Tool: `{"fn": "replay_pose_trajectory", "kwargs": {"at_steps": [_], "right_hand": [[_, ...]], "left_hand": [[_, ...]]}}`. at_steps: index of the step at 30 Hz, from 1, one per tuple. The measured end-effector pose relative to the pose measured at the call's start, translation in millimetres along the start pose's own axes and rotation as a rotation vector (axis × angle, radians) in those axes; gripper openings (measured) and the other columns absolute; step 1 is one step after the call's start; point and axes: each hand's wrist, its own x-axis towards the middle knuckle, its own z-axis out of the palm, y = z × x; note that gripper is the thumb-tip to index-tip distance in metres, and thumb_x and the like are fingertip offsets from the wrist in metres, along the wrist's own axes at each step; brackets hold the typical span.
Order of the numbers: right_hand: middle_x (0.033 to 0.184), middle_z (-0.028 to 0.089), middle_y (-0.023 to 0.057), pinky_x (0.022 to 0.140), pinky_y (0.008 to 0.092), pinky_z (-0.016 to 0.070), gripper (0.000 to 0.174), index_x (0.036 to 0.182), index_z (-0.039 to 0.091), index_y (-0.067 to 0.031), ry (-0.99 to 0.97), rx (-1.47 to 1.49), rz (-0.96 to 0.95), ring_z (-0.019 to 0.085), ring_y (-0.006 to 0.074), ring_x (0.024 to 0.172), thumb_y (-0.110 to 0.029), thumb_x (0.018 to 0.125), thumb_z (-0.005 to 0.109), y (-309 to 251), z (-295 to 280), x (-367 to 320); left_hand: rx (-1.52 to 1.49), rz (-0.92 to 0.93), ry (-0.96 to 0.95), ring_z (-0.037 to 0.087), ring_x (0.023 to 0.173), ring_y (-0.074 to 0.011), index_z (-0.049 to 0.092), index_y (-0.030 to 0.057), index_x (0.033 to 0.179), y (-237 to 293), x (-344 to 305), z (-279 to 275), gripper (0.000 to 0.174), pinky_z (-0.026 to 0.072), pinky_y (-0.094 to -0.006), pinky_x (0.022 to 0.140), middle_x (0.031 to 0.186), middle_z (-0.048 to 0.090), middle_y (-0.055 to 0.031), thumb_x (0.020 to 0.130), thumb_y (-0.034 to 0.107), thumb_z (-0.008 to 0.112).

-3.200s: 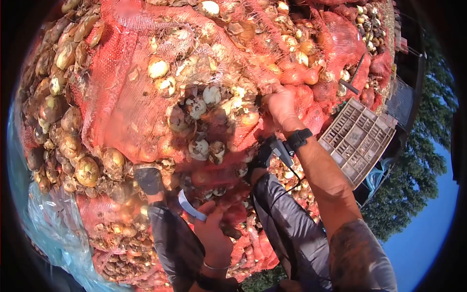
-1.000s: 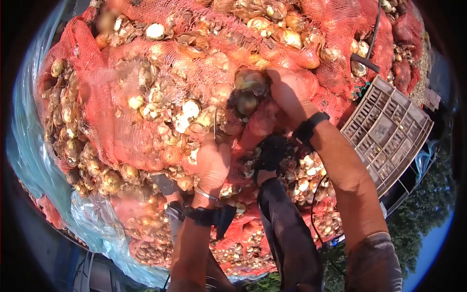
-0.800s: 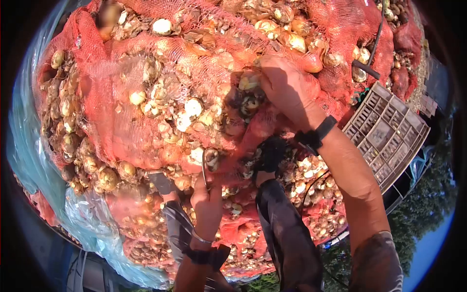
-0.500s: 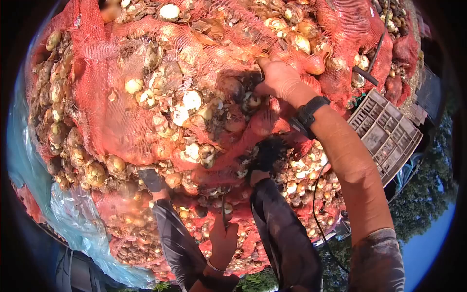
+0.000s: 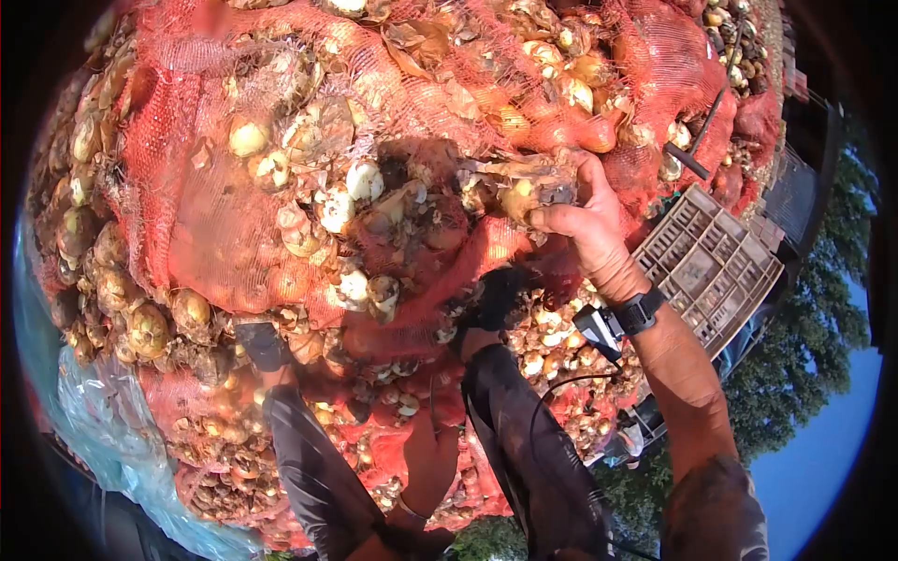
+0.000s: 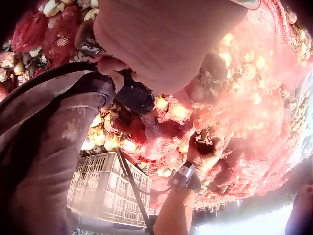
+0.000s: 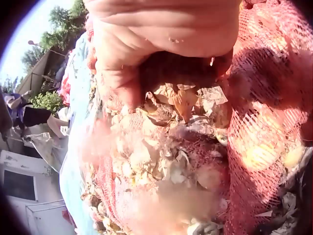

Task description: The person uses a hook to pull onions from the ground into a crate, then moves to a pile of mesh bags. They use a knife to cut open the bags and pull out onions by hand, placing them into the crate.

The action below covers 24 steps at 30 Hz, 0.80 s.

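Red mesh sacks (image 5: 215, 215) full of onions are piled up in front of me. In the head view my right hand (image 5: 575, 217) grips an onion (image 5: 520, 194) with loose papery skins at a torn opening in the mesh. The right wrist view shows its fingers (image 7: 161, 29) curled over the onion skins (image 7: 183, 100). My left hand (image 5: 433, 447) hangs low between my legs, fingers curled round a thin blade (image 5: 431, 400) that points up. In the left wrist view the left hand (image 6: 166, 39) fills the top, and the right hand (image 6: 208, 152) is seen at the sacks.
My legs in dark trousers (image 5: 538, 458) stand on the sacks, with one shoe (image 5: 486, 301) under the right hand. A grey plastic crate (image 5: 708, 266) lies to the right. Pale blue plastic sheet (image 5: 103, 439) lines the lower left. Trees and sky show beyond the right edge.
My left hand came down from the mesh with the blade to between my legs. My right hand moved right and lower and now grips an onion at the opening.
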Motion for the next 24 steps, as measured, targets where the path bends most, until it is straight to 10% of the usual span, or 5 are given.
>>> {"fn": "replay_pose_trajectory", "kwargs": {"at_steps": [5,10,12,19,24], "right_hand": [[0.121,0.058,0.011,0.1,0.039,0.0482,0.079,0.13,0.043,-0.0035,0.221,-0.124,-0.121,0.06,0.0248,0.11,-0.002,0.058,0.076,-74.5,-88.5,-151.9],[0.131,0.054,0.0117,0.106,0.0399,0.0438,0.082,0.14,0.038,-0.0035,0.746,-0.592,0.168,0.057,0.0277,0.118,-0.012,0.065,0.07,-108.2,-263.2,-299.6],[0.135,0.052,0.0148,0.109,0.0367,0.0384,0.075,0.142,0.042,-0.0029,0.824,-1.647,0.225,0.051,0.0277,0.125,-0.014,0.073,0.069,-69.6,-377.3,-336.7],[0.129,0.055,0.0206,0.101,0.0404,0.0461,0.051,0.125,0.056,-0.0012,0.074,-1.259,-0.328,0.056,0.0383,0.118,-0.013,0.077,0.067,-38.2,-132.9,-109.6],[0.147,0.041,0.0186,0.113,0.0455,0.0334,0.07,0.142,0.042,-0.0057,0.099,-1.431,-0.224,0.039,0.0349,0.137,-0.026,0.08,0.068,-11.6,-23.7,38.7]], "left_hand": [[-0.047,0.028,-0.003,0.063,0.071,-0.0311,0.057,0.0029,0.103,17.6,-3.9,0.5,0.018,0.0483,-0.0408,0.064,0.08,0.064,-0.0142,0.091,0.016,0.061],[0.089,0.12,-0.032,0.064,0.074,-0.0322,0.057,0.0016,0.103,29.0,-10.4,4.7,0.019,0.049,-0.0408,0.067,0.083,0.065,-0.0153,0.094,0.018,0.061],[0.082,0.149,-0.067,0.064,0.074,-0.0323,0.057,0.0012,0.104,26.9,-9.0,6.8,0.02,0.0493,-0.0401,0.067,0.084,0.066,-0.0156,0.094,0.018,0.061],[-0.225,-0.004,-0.022,0.054,0.047,-0.009,0.053,0.0024,0.107,31.0,-6.1,1.7,0.019,0.0414,-0.0246,0.039,0.072,0.057,-0.0041,0.088,0.002,0.058],[-0.179,0.069,0.015,0.054,0.049,-0.0085,0.053,0.0025,0.107,19.5,-2.0,-5.2,0.021,0.0412,-0.0246,0.04,0.07,0.056,-0.0021,0.087,0.001,0.058]]}}
